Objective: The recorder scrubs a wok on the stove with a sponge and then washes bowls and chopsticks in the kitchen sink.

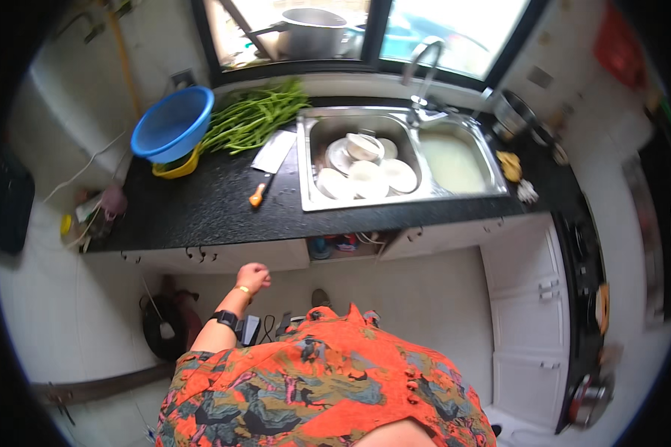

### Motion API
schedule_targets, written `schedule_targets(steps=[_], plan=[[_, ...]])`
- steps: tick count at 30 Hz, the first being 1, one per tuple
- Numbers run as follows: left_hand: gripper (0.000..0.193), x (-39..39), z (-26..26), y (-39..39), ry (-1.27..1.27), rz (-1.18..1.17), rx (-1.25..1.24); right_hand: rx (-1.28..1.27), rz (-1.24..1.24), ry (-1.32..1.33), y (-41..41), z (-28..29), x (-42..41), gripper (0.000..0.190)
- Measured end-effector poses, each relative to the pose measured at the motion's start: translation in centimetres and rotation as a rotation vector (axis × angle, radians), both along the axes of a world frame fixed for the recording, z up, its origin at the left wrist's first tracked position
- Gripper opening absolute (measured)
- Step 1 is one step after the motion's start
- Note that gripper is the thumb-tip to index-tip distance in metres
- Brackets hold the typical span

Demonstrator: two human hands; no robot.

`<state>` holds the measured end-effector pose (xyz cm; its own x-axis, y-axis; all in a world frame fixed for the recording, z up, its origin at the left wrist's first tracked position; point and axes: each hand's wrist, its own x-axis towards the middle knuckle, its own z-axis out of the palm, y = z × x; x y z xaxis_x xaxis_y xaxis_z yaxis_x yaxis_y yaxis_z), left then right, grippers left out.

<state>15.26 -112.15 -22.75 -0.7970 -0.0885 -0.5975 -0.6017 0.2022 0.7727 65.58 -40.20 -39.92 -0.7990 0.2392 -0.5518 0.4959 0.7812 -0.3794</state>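
My left hand [254,275] hangs in front of the counter's edge with its fingers curled; whether it holds anything cannot be told. My right hand is out of view. Before me, a cleaver [274,152] with an orange-tipped handle lies on the black countertop [201,212], left of the sink. Long green leafy stalks [251,116] are heaped behind it. A blue plastic basin [173,125] rests tilted on a yellow basket [180,166]. Several white bowls and plates [369,177] sit in the left bowl of the steel sink [304,167]; cloudy water [453,162] stands in the right one.
A faucet [425,61] rises behind the sink. Right of it are a metal pot [513,114], a yellow cloth [509,166] and a white scrubber [527,191]. White cabinets [525,324] run along the right. A dark round object [165,329] stands on the floor at left.
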Motion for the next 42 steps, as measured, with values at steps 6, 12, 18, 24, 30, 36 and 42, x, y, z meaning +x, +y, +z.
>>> schedule_targets(steps=[6, 12, 18, 24, 30, 36, 42], plan=[[0.015, -4.4, 6.2, 2.2, 0.133, 0.025, 0.152, 0.111, 0.068, 0.108, -4.8, 1.4, -18.0, 0.035], [0.015, -7.8, 7.3, 2.9, 0.11, 0.007, 0.13, -0.141, -0.161, 0.155, -17.6, 16.5, -41.2, 0.023], [0.017, -8.9, 7.4, 4.4, 0.096, 0.033, 0.143, -0.222, 0.061, 0.197, -21.9, 22.9, -52.1, 0.023], [0.019, -9.9, 8.8, 7.6, 0.043, 0.033, 0.131, -0.312, 0.177, 0.192, -22.1, 26.3, -59.6, 0.019], [0.021, -11.8, 10.1, 12.0, -0.002, 0.088, 0.097, -0.454, 0.194, 0.38, -20.4, 28.3, -67.8, 0.028], [0.021, -13.3, 9.8, 14.9, -0.026, 0.125, 0.061, -0.917, -0.22, 0.366, -16.9, 29.1, -75.8, 0.057], [0.021, -13.0, 10.5, 17.1, -0.06, 0.177, 0.034, -1.219, -0.52, 0.479, -13.3, 28.5, -83.5, 0.074]])
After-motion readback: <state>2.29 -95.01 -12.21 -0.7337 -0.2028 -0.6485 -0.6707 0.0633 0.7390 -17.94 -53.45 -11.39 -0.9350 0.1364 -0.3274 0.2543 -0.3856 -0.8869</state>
